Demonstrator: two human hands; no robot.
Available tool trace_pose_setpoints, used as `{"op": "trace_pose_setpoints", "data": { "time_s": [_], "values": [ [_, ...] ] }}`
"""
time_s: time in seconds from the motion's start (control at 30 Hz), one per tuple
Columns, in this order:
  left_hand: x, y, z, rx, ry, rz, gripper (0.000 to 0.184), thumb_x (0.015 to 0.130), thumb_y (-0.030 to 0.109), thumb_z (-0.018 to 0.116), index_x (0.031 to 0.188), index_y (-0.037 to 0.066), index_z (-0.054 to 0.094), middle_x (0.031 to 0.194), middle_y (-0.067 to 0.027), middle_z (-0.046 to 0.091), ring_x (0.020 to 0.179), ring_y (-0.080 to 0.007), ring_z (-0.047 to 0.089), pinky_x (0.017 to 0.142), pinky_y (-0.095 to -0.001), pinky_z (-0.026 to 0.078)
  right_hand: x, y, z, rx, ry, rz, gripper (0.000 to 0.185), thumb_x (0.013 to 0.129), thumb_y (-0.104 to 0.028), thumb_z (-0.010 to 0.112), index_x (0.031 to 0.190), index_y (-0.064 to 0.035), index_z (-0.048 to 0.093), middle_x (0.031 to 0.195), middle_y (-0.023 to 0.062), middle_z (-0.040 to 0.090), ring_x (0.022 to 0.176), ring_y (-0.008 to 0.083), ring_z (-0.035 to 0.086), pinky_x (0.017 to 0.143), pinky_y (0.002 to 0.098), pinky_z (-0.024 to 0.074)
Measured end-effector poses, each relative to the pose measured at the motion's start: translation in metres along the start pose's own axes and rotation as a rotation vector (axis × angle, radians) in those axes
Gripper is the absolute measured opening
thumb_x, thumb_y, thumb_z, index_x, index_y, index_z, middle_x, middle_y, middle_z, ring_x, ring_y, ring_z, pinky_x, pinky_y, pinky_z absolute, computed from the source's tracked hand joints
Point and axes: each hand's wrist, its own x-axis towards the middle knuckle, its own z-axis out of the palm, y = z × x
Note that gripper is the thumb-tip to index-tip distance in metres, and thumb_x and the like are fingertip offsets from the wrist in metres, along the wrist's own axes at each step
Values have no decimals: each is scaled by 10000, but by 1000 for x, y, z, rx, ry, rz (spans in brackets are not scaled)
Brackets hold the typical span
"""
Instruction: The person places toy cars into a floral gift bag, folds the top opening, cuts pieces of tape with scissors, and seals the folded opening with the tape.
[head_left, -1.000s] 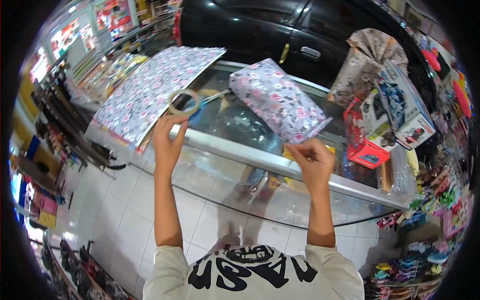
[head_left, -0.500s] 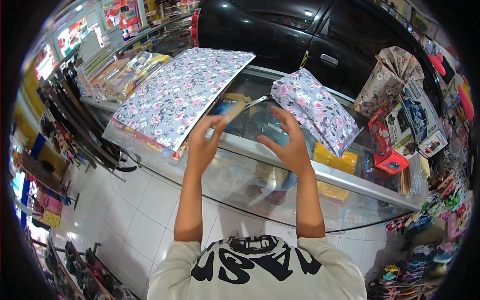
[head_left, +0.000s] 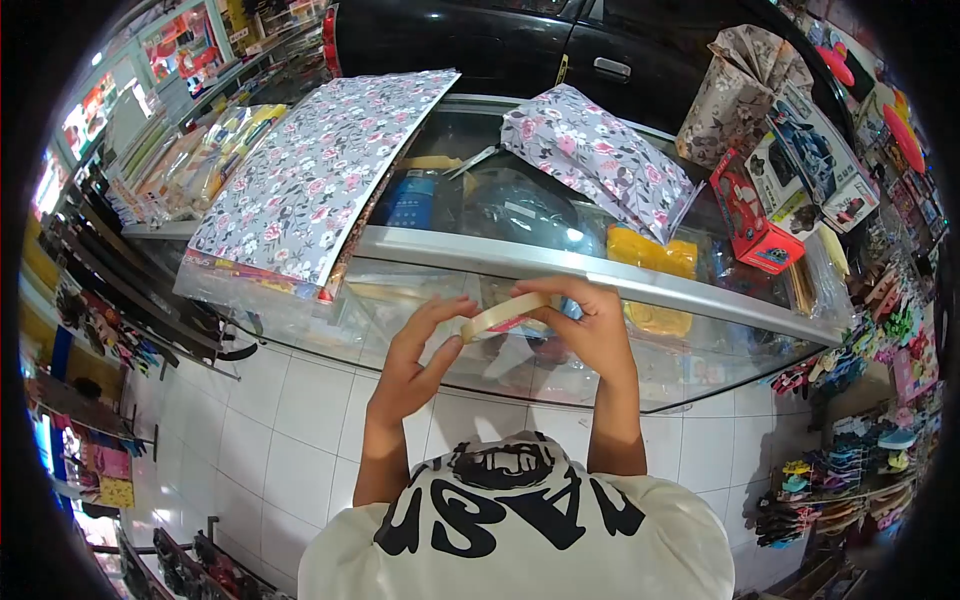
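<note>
Tape roll held up off counter's metal edge, over tile floor. Right hand pinching one end, thumb and fingers. Left hand spread loose at other end, can't tell if it's touching. Honestly, sloppy pinch = roll could drop and roll away. Floral sheets overhang front, stray left elbow could drag them. Scissors right by wrapped parcel, bump might snag paper.

Tape roll now between hands
</note>
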Motion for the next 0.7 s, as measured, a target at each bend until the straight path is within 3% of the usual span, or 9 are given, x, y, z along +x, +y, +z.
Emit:
{"op": "trace_pose_setpoints", "data": {
  "time_s": [0.07, 0.17, 0.3, 0.43, 0.57, 0.7],
  "values": [
    [-2, 9, 7, 388, -12, 125, 349, 815, 54, 594, 1161, 102, 587, 1241, -78, 535, 1274, -291, 390, 1084, -517, 171, -9, -2, -10, -123, -16, -58, 338, 709, 75, 630, 1025, -40, 667, 960, 80, 691, 879, 179, 654, 890, 326, 461],
    [-7, 24, 38, 456, 180, 169, 341, 755, 143, 691, 1092, 162, 642, 1275, -57, 520, 1334, -335, 292, 1066, -618, 55, -23, -2, -30, -378, -91, -192, 331, 711, 8, 669, 1035, -65, 671, 960, 55, 693, 889, 192, 651, 919, 350, 430],
    [-14, 26, 80, 641, 292, 200, 295, 699, 92, 725, 987, 133, 674, 1303, -83, 504, 1357, -356, 253, 1081, -577, 128, -44, -9, -49, -442, -110, -202, 381, 698, -43, 714, 1073, -79, 653, 977, 36, 690, 927, 181, 632, 935, 356, 410],
    [-28, 26, 122, 387, 385, 120, 244, 691, 70, 738, 921, 124, 681, 1305, -89, 503, 1365, -348, 235, 1086, -542, 158, -72, 0, -73, -87, -9, -79, 376, 689, -91, 752, 1052, -104, 654, 934, 42, 681, 902, 203, 613, 870, 331, 441],
    [-53, 22, 164, 25, 488, -17, 230, 717, -3, 699, 927, 85, 667, 1316, -113, 488, 1368, -332, 235, 1091, -459, 208, -106, 31, -109, 34, -139, -60, 344, 692, -88, 764, 1014, -73, 645, 934, 63, 659, 885, 195, 602, 834, 317, 440],
    [-81, 24, 195, 65, 454, -110, 281, 738, -35, 664, 1004, 53, 636, 1341, -132, 457, 1356, -330, 265, 1095, -430, 206, -136, 41, -120, 40, -153, -139, 293, 685, -28, 754, 956, -48, 643, 910, 70, 648, 850, 188, 598, 780, 312, 451]
  ]
}}
